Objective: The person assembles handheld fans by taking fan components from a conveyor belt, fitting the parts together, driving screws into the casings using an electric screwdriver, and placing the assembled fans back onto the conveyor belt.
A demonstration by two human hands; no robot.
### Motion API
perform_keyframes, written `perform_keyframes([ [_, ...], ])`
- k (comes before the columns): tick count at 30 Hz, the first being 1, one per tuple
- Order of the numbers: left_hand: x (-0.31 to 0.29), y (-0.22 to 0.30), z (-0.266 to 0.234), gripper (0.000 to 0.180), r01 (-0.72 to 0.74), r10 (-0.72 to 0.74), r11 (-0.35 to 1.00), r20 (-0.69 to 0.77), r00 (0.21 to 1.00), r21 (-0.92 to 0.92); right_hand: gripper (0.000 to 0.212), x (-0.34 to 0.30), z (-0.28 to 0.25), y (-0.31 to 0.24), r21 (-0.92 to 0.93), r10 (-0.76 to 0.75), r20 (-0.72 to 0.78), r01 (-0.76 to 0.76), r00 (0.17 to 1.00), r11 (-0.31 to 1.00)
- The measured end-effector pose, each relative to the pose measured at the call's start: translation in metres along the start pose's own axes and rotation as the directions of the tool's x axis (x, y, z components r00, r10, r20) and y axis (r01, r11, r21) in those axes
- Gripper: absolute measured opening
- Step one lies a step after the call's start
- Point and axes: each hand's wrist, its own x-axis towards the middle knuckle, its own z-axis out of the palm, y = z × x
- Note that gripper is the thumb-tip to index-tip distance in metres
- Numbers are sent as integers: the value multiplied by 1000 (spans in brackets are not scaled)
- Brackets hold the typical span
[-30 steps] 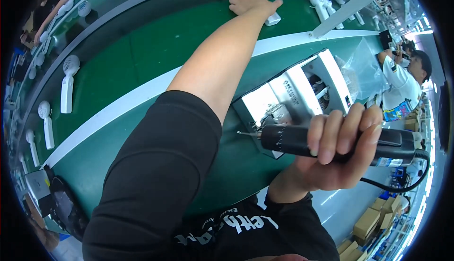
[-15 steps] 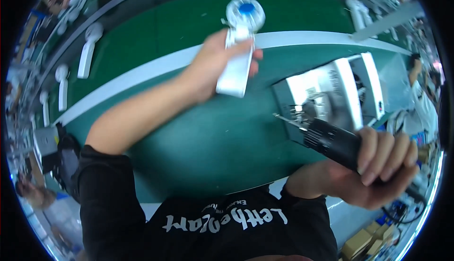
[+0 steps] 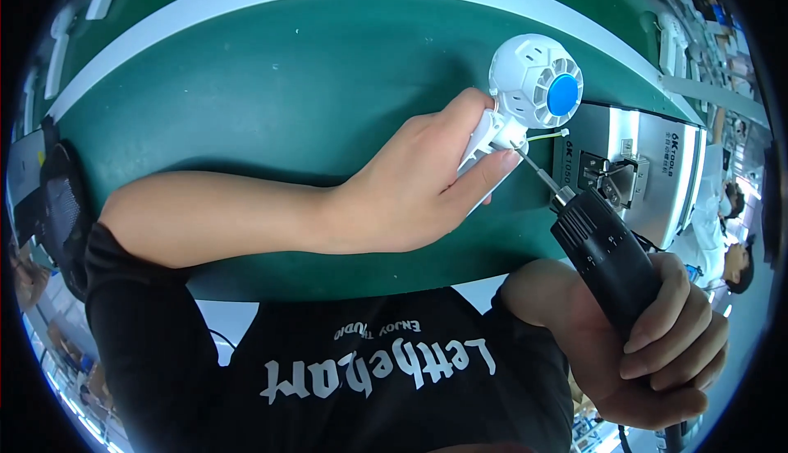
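My left hand is closed round the handle of a white handheld fan, whose round head with a blue centre points up and to the right. A thin wire with a small white connector sticks out below the fan's head. In my right hand is a black electric screwdriver, its cord trailing down. The screwdriver's bit reaches the fan's neck beside my left thumb. Whether the tip sits in a screw is too small to tell. Much of the fan's handle is hidden by my left hand.
A silver and black screw-feeder box stands on the green mat to the right. A white strip curves across the bench's far side. Beyond it lie more white fans. A black mesh object stands at the left edge.
My left hand has brought the fan right and nearer, turning its head. The screwdriver has swung away from the feeder box, its bit now at the fan's neck. The view has shifted.
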Motion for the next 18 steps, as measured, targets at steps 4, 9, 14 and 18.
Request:
perform_keyframes([
  [4, -4, -1, -1, 26, -43, 43, 998, -1, 999, 54, 21, -3, 7, 3, -22, 8, 10, -7, 1000, 1000],
  [9, -2, -2, 1, 24, -86, 89, 984, -14, 996, 158, 22, -2, 7, 5, -21, 11, 46, -10, 999, 1000],
  [14, 1, -4, 6, 23, -152, 162, 981, -70, 984, 122, 22, -2, 8, 11, -102, 14, 37, -10, 999, 995],
  [18, -1, -4, 8, 23, -145, 151, 964, -6, 989, 221, 22, -4, 17, 13, -218, 29, 57, -16, 998, 976],
])
